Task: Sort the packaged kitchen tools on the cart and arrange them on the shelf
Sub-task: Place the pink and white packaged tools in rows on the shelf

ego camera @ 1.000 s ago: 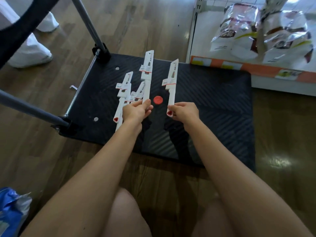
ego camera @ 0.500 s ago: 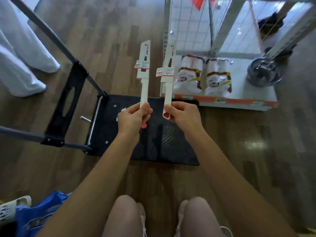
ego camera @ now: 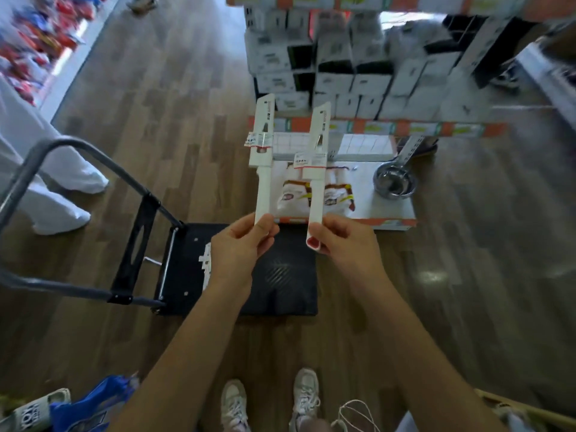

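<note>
My left hand [ego camera: 238, 247] grips the lower end of a long white packaged knife [ego camera: 263, 157], held upright. My right hand [ego camera: 338, 240] pinches the red-tipped end of a second white packaged knife [ego camera: 316, 169], upright beside the first. Both stand above the black platform cart [ego camera: 280, 275], where more white packages [ego camera: 206, 263] lie partly hidden behind my left wrist. The shelf [ego camera: 389, 213] is just beyond, its low white board carrying bagged goods.
A steel bowl [ego camera: 394, 182] and white bags [ego camera: 293, 198] sit on the low shelf board. Stacked white boxes [ego camera: 343, 82] fill the shelf above. The cart's grey handle [ego camera: 78, 148] rises at left. Another person's white-clad legs [ego camera: 62, 182] stand left. A blue bag [ego camera: 90, 406] lies by my feet.
I lifted both knives off the cart and have risen; the view climbed from the cart deck up to the shelf's upper tiers. The knives stay upright in my hands.
</note>
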Tool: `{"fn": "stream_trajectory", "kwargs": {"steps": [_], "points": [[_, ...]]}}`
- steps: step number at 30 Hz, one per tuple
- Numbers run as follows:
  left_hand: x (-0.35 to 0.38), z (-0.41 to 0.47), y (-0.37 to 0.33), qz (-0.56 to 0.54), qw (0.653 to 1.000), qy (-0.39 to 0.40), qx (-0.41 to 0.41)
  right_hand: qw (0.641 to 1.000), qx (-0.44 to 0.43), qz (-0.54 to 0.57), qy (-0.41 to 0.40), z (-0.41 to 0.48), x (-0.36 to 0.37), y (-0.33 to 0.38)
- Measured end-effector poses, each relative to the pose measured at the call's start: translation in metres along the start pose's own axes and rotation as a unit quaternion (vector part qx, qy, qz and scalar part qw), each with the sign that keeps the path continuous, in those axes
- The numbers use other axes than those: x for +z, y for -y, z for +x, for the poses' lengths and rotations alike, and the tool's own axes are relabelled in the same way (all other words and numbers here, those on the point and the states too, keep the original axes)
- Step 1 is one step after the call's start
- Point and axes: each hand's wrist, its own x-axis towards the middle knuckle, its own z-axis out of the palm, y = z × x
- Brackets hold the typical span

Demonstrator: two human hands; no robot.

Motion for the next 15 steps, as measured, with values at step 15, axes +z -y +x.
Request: {"fn": "stream_trajectory", "kwargs": {"steps": [15], "points": [[0.081, -0.066, -0.019, -0.03, 0.999, 0.041, -0.01, 0.997, -0.045, 0.065, -0.024, -0.026, -0.098, 0.033]]}}
